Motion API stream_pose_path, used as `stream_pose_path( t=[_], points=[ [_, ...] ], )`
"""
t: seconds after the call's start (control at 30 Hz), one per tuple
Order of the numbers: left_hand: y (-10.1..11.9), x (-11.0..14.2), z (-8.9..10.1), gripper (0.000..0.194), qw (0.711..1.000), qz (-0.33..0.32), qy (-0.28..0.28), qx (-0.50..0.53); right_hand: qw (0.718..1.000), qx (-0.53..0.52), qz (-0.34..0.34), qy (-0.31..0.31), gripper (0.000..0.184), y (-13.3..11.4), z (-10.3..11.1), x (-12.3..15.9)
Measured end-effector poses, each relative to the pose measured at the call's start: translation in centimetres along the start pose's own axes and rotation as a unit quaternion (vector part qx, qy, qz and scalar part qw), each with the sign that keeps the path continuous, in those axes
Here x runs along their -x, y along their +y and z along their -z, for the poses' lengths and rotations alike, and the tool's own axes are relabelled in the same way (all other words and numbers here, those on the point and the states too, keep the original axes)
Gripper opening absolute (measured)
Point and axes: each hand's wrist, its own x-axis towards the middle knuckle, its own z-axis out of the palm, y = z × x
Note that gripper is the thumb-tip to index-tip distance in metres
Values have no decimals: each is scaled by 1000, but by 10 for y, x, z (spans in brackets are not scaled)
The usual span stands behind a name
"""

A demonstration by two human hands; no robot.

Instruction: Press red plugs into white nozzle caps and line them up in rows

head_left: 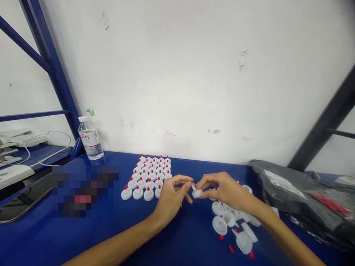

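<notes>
My right hand [222, 188] pinches a white plastic nozzle cap [197, 193] by its round base, its spout pointing up and left. At the spout's tip, the thumb and forefinger of my left hand [172, 194] are pressed together; what they hold, if anything, is hidden. Beyond my left hand, rows of white nozzle caps with red tips [149, 193] stand upright. Beneath and beside my right forearm lies a loose pile of white nozzle caps without tips [220, 225]. Small red tips [231, 249] are scattered by that pile.
A water bottle [91, 140] stands at the back left by the blue frame [57, 81]. A phone [27, 197] lies at the left, near a blurred-out patch [85, 194]. At the right sits a dark plastic bag [294, 192]. A white wall [177, 74] closes off the blue table [111, 229].
</notes>
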Motion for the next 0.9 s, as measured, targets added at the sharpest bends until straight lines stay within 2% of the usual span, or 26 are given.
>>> stream_pose_path(
  t=[0.37, 0.57, 0.73, 0.9],
  points=[
    [12, 1, 4, 28, 996, -46, 74, -30, 997, -69, -12, 24, 25, -10, -7, -2],
    [11, 3, 4, 33, 993, -56, 75, -68, 992, -94, -24, 76, 46, -1, -18, -7],
    [14, 4, 5, 35, 994, -58, 62, -65, 991, -79, -3, 111, 43, 2, -18, -7],
    [15, 6, 4, 34, 995, -66, 50, -59, 989, -89, 23, 112, 41, 3, -18, -6]
  ],
)
